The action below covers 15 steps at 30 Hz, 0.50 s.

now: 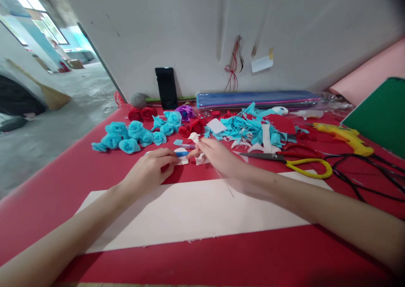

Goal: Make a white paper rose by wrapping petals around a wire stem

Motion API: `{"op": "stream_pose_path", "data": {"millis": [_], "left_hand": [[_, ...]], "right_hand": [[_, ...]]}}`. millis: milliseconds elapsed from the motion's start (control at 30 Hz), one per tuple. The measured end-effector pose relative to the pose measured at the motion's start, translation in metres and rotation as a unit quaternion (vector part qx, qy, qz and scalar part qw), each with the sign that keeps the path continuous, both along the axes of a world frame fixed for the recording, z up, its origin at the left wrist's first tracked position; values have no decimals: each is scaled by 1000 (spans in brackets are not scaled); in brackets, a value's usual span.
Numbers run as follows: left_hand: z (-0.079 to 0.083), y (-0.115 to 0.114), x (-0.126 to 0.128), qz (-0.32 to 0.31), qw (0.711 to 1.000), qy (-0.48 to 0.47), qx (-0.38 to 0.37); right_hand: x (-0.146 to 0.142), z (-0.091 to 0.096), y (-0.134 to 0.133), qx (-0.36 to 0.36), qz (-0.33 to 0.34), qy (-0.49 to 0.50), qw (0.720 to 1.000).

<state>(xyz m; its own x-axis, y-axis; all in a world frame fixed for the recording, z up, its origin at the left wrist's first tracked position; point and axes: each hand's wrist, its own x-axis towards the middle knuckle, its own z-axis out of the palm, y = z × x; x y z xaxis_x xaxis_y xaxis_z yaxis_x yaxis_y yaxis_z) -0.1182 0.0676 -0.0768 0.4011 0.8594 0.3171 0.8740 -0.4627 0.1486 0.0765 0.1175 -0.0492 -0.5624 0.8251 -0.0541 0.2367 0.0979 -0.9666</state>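
My left hand [157, 164] is closed over a slim blue pen-like stick [182, 154], which lies across a small white paper petal [181, 161] on the red table. Between the fingers of my right hand [217, 154] is a small white paper flower [194, 138] on a thin wire stem [226, 185] that slants down toward me. One right fingertip reaches the stick's right end. Another white petal piece [200, 159] sits just under my right hand. Below both wrists stretches a wide sheet of white paper [177, 215].
Blue paper roses [129, 137] sit at left, with red roses [191, 128] and blue scraps [243, 128] behind. At right lie yellow-handled scissors [308, 167], a yellow glue gun [346, 138] and black cords [354, 173]. A phone [166, 87] leans against the wall.
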Motion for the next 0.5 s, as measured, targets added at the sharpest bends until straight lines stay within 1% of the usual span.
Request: {"op": "stream_pose_path", "data": {"millis": [100, 200, 367, 500], "left_hand": [[0, 1, -1, -6, 1000, 4, 16], [0, 2, -2, -3, 999, 6, 42], [-1, 3, -2, 0, 997, 14, 73], [0, 4, -1, -6, 996, 22, 86]], "right_hand": [[-5, 5, 9, 27, 15, -11, 999], [-13, 5, 21, 45, 34, -27, 998], [-24, -1, 35, 42, 68, -36, 996], [-28, -5, 41, 32, 79, -29, 996]]}}
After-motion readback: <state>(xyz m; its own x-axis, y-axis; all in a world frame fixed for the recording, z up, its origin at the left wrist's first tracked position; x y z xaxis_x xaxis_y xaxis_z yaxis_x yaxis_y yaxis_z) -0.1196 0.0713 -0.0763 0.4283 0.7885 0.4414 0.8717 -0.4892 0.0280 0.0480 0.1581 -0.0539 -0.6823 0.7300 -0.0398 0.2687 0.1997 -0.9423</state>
